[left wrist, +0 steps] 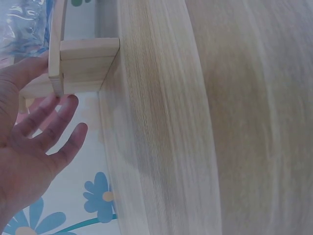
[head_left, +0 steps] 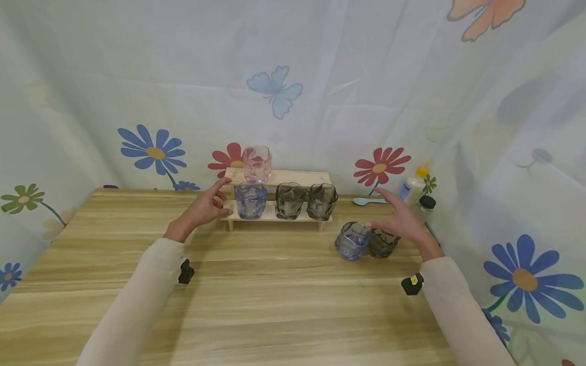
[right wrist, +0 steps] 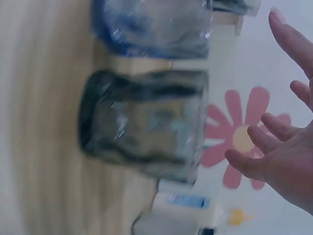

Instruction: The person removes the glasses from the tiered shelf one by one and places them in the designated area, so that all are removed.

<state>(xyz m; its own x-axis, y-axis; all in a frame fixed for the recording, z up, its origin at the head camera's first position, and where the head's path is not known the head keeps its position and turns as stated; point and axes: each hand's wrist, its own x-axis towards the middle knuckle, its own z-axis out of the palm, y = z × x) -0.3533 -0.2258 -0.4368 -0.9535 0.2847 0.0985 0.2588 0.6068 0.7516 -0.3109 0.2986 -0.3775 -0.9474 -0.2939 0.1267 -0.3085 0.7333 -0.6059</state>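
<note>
My left hand (head_left: 201, 209) is at the left end of a two-tier wooden rack (head_left: 297, 177), fingers spread and fingertips right at the ends of its boards. In the left wrist view its thumb (left wrist: 32, 71) lies against one board. A pink glass (head_left: 257, 163) stands on the upper tier. On the lower tier are a blue glass (head_left: 251, 201) and two grey glasses (head_left: 288, 202). My right hand (head_left: 405, 221) hovers with fingers apart over another blue glass (head_left: 351, 241) and a dark grey glass (right wrist: 146, 122), which stand side by side on the table.
Behind the right hand lies a pale blue spoon (head_left: 368, 201). A white bottle with a yellow tip (head_left: 412, 188) and a black-lidded jar (head_left: 427, 204) stand at the table's back right corner. Flower-printed cloth (head_left: 329, 101) hangs behind the wooden table (head_left: 274, 305).
</note>
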